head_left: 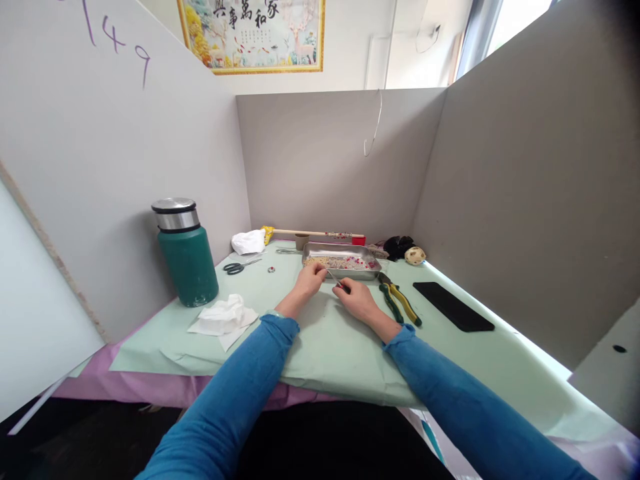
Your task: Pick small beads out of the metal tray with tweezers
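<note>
My left hand is closed in a pinch at the near edge of a metal tray. Whatever sits between its fingertips is too small to name. A thin silvery tool with a dark end is gripped in my right hand, to the right and a little nearer. Its tip points up and left toward the left fingertips. Small tan and red beads lie in the tray just beyond both hands.
Green-handled pliers and a black flat pad lie on the right. Toward the left are scissors, crumpled tissue and a green bottle. A stick lies at the back; grey partitions surround the table.
</note>
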Tool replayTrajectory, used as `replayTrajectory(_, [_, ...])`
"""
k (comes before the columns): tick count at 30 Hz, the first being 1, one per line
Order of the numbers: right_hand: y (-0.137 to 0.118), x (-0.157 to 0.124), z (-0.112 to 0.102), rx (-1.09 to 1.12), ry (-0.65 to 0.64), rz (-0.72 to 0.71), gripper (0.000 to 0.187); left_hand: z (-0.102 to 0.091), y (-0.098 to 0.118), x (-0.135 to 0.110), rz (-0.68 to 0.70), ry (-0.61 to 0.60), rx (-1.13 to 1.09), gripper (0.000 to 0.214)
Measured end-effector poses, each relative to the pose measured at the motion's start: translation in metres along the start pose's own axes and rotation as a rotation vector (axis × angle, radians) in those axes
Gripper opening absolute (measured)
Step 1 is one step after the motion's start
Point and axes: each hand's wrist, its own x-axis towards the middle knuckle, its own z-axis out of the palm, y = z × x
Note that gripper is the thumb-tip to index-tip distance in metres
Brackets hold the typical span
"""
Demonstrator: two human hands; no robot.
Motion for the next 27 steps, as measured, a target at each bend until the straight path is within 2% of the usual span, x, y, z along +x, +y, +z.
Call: replayTrajectory(27, [-0.0004,-0.0002,-0.0005,0.033,-0.008,-0.007,0.020,0.0000,-0.0009,0.0004,-0.002,0.006,0.005,0.012])
